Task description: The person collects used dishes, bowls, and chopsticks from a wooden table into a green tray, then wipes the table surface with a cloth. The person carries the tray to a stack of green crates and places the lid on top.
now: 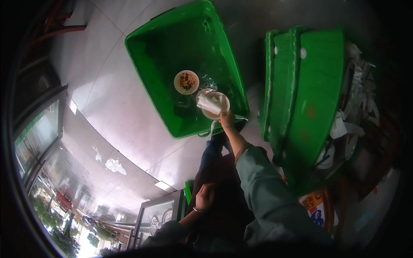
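Note:
My right hand grips the near rim of a pale bowl over the near right part of a large green plastic tub. Crumpled white tissue lies in this bowl. Just behind it, another pale dish is partly covered. To the left, inside the tub, sits a round bowl with dark food scraps and reddish residue. Clear crinkled plastic shows beside the dishes. Close to my dark apron, my left hand is curled, with nothing visible in it.
On the right stand stacked green tubs, the top one filled with tissues, dishes and plastic waste. White strips hang at the near tub's edge. Glass doors stand at left, and a lower one near my left arm.

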{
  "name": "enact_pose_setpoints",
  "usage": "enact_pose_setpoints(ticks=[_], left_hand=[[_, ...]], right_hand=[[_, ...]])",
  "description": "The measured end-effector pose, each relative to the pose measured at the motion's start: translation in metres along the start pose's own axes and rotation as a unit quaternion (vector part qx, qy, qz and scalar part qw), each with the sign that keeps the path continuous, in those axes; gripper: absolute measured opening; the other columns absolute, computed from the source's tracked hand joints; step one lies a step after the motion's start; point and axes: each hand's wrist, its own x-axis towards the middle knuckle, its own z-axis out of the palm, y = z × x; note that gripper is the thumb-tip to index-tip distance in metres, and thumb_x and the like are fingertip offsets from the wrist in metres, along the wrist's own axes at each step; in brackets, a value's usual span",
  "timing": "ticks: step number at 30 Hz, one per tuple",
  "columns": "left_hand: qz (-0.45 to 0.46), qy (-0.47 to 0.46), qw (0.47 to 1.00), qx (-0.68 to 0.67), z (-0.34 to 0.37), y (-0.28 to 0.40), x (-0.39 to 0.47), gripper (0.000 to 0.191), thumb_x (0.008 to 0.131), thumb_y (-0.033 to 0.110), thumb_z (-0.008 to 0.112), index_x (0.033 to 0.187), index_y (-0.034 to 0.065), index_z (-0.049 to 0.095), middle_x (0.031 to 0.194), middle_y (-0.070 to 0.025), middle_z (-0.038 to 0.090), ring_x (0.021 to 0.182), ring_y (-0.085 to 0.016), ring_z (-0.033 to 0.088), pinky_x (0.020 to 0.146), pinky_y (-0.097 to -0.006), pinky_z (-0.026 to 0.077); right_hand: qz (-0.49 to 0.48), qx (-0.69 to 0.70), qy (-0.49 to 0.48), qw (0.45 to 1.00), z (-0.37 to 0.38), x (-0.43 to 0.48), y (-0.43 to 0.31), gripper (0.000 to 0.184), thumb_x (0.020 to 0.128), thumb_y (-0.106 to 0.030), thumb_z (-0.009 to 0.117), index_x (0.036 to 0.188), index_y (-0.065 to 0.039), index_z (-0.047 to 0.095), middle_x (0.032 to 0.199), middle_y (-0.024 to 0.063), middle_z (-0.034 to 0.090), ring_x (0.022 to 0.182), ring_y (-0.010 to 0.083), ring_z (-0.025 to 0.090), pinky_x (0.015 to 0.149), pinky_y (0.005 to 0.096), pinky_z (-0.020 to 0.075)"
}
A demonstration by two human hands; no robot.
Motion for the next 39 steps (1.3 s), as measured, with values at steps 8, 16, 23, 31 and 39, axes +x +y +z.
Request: enact_pose_setpoints(ticks=[8,16,23,31,39], left_hand=[[0.025,-0.043,0.999,0.021,0.0,0.008,0.009,0.016,0.072,0.001,0.052,0.087,0.0037,0.055,0.078,-0.0126,0.057,0.072,-0.03,0.058,0.061,-0.0352,0.047],[0.01,-0.051,0.997,0.065,0.012,0.02,0.01,0.014,0.079,0.006,0.048,0.091,0.0057,0.054,0.086,-0.0139,0.056,0.077,-0.033,0.056,0.063,-0.0378,0.046],[0.117,-0.114,0.953,0.254,0.002,0.023,0.027,0.017,0.086,0.013,0.038,0.089,0.002,0.051,0.088,-0.017,0.052,0.082,-0.035,0.051,0.071,-0.0404,0.042],[0.123,-0.154,0.968,0.154,0.0,0.144,0.067,0.033,0.084,0.024,0.046,0.062,0.0005,0.05,0.058,-0.0186,0.049,0.051,-0.029,0.05,0.05,-0.038,0.038],[0.238,-0.157,0.952,0.116,0.061,0.268,0.108,0.035,0.08,0.014,0.053,0.112,0.0033,0.045,0.092,-0.0145,0.055,0.079,-0.024,0.053,0.069,-0.033,0.044]], right_hand=[[-0.038,-0.088,-0.076,0.993,0.017,0.033,0.004,0.041,0.078,-0.028,0.056,0.099,0.006,0.046,0.088,0.0274,0.056,0.083,0.0404,0.056,0.071,0.0431,0.0457],[-0.129,-0.08,-0.065,0.986,-0.06,-0.042,-0.028,0.065,0.074,-0.022,0.061,0.126,0.001,0.03,0.1,0.0244,0.054,0.083,0.0347,0.056,0.07,0.0402,0.0464],[-0.184,0.088,-0.167,0.965,-0.265,-0.163,-0.134,0.029,0.081,-0.014,0.056,0.109,-0.005,0.053,0.087,0.0137,0.062,0.08,0.0276,0.061,0.069,0.0309,0.0485],[0.098,0.538,0.168,0.82,-0.436,-0.213,-0.103,0.033,0.087,-0.03,0.049,0.113,-0.01,0.05,0.103,0.0032,0.055,0.093,0.0135,0.053,0.076,0.0291,0.0423],[0.176,0.818,0.166,0.522,-0.445,-0.194,-0.034,0.014,0.084,-0.016,0.053,0.092,-0.005,0.051,0.085,0.0046,0.057,0.084,0.0168,0.057,0.07,0.0288,0.0435]])
